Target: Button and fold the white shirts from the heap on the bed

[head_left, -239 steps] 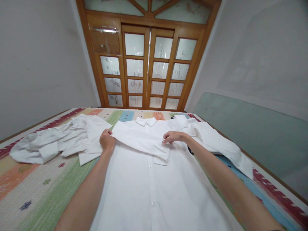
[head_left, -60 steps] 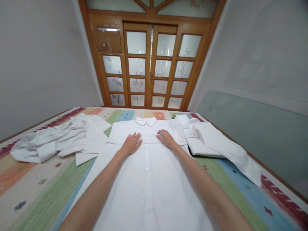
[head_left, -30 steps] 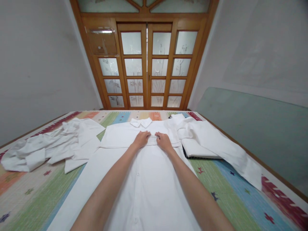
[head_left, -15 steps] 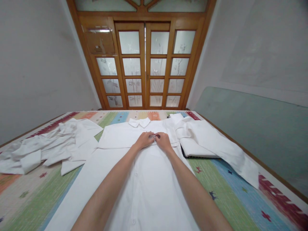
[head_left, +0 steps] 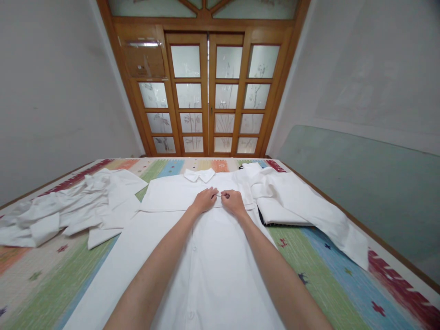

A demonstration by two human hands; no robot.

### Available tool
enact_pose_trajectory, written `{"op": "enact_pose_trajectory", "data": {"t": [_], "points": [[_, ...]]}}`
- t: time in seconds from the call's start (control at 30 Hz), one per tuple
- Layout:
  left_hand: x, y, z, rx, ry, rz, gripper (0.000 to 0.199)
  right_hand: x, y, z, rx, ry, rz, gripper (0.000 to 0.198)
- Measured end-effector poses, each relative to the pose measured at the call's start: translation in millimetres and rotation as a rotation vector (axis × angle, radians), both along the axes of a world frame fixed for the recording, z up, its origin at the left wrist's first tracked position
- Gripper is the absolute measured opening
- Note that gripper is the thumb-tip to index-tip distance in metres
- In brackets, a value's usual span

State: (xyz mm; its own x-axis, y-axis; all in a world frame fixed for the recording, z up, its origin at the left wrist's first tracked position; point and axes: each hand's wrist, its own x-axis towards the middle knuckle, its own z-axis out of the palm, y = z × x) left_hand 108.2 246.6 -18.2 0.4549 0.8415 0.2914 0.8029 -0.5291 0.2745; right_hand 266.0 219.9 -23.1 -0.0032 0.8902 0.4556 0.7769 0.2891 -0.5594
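Pinching the folded sleeve edge at the shirt's (head_left: 206,256) chest, the left hand (head_left: 204,200) and right hand (head_left: 233,202) nearly touch; what their fingertips grip is too small to tell. Crumpled clothes (head_left: 68,208) lie left, another white garment (head_left: 302,206) right, on the striped mat (head_left: 323,261).

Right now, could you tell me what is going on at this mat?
A person has a white shirt spread button-side up on a striped mat. Its sleeves are folded across the chest below the collar. The left hand and right hand meet on that folded band, fingertips pinching the fabric at the middle. A crumpled white shirt lies to the left, another white garment to the right.
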Motion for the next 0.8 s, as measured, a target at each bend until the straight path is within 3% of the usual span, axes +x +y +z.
{"op": "enact_pose_trajectory", "data": {"t": [0.17,0.43,0.8], "points": [[-22.8,0.1,3.2,0.000,-0.058,-0.055,0.030,-1.3,-3.4,4.3,-0.014,-0.027,-0.046,0.025],[-68.5,0.5,7.0,-0.107,0.097,0.058,0.047,1.1,-4.0,3.0,-0.014,0.041,-0.063,0.027],[-166.2,-6.7,11.7,-0.177,0.280,0.277,0.061,-1.0,0.2,0.5,-0.116,-0.276,0.002,0.040]]}}
